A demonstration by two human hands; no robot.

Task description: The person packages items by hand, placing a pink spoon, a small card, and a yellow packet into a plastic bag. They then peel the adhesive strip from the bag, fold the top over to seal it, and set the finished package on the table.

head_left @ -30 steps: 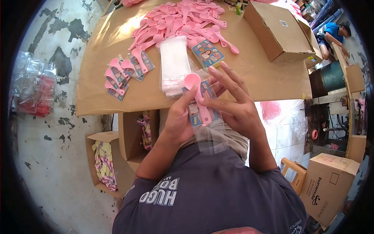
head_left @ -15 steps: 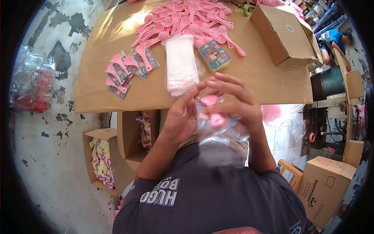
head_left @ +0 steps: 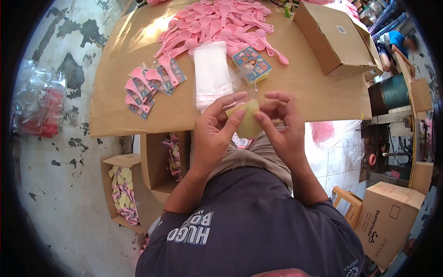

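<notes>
Between my two hands a bagged card [head_left: 248, 121] shows its yellowish back, just below the table's front edge. My left hand [head_left: 217, 127] grips its left side, thumb on top. My right hand [head_left: 282, 127] has its thumb on the card's right edge, fingers curled behind. Beyond them lie a stack of clear plastic bags [head_left: 210, 71] and a stack of blue printed cards [head_left: 251, 64]. Several bagged cards with pink spoons [head_left: 152, 81] lie at the left of the table. A large heap of pink spoons [head_left: 214, 27] covers the back.
An open cardboard box [head_left: 332, 41] stands at the table's right. Below the table's left side are two boxes [head_left: 150, 164] with packed pieces. A carton [head_left: 385, 221] and a wooden stool [head_left: 346, 207] are at the lower right. Another person [head_left: 394, 44] is at the far right.
The bagged card with a pink spoon has been turned over, so its yellowish back now shows. My hands have moved slightly down and hold it more steadily.
</notes>
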